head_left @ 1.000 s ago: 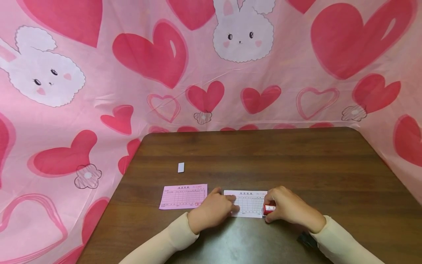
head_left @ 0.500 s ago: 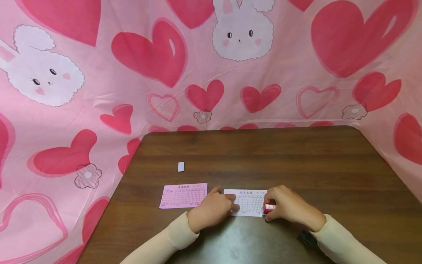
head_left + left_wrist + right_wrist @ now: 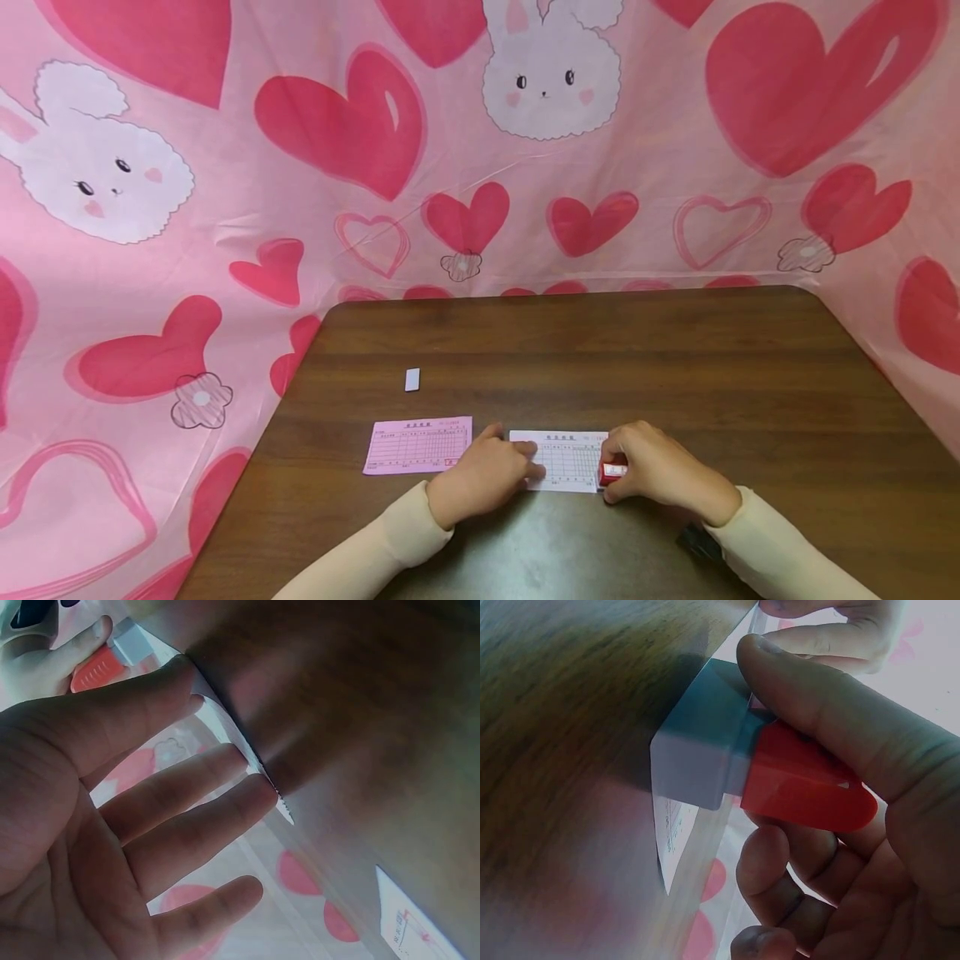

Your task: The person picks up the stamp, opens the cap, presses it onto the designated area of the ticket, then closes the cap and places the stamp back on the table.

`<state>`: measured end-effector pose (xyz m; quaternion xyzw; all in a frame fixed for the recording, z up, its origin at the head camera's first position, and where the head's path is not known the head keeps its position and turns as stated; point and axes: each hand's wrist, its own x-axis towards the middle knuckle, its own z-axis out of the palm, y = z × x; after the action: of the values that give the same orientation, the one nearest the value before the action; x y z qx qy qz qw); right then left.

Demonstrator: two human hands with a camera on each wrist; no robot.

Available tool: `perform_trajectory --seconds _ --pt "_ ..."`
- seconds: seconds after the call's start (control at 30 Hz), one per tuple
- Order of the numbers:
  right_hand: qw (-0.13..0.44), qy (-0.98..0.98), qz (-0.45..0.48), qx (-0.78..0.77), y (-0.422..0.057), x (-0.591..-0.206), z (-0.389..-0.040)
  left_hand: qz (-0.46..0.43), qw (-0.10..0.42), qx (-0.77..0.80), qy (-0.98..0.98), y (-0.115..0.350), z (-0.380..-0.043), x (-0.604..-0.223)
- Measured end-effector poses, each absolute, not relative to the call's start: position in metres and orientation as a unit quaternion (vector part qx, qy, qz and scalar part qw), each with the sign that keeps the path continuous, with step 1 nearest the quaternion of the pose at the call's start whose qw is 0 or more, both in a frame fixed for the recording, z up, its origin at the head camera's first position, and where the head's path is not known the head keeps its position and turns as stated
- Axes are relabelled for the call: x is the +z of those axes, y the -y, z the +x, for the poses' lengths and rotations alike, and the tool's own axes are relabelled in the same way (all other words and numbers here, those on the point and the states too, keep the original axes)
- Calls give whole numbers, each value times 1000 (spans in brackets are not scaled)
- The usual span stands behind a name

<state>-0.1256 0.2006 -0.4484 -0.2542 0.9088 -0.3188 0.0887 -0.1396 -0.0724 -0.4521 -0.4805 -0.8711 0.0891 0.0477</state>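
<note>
My right hand (image 3: pixel 660 467) grips a red stamp (image 3: pixel 612 474) between thumb and fingers. In the right wrist view the stamp's grey base (image 3: pixel 694 739) stands on the edge of a white paper form (image 3: pixel 676 840). From above, that places it at the lower right corner of the printed white form (image 3: pixel 566 462). My left hand (image 3: pixel 483 479) rests on the left end of this form. Its fingers (image 3: pixel 217 799) are spread and fairly straight, with fingertips at the paper's edge. Beside the left hand lies a pink form (image 3: pixel 416 446) with a small red mark near its lower right corner.
A small white rectangular piece (image 3: pixel 412 380) lies on the brown wooden table (image 3: pixel 637 358) behind the pink form. Something black (image 3: pixel 699 543) shows beside the right sleeve. Pink cloth (image 3: pixel 450 150) with hearts and rabbits hangs behind and beside the table.
</note>
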Motion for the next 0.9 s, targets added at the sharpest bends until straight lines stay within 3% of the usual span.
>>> perform_trajectory --seconds 0.47,0.9 --pt "80 -906 -265 -322 -201 -448 -126 -475 38 50 878 80 -141 -446" --pt "89 -906 -260 -321 -200 -448 -126 -394 93 -70 912 104 -158 -421"
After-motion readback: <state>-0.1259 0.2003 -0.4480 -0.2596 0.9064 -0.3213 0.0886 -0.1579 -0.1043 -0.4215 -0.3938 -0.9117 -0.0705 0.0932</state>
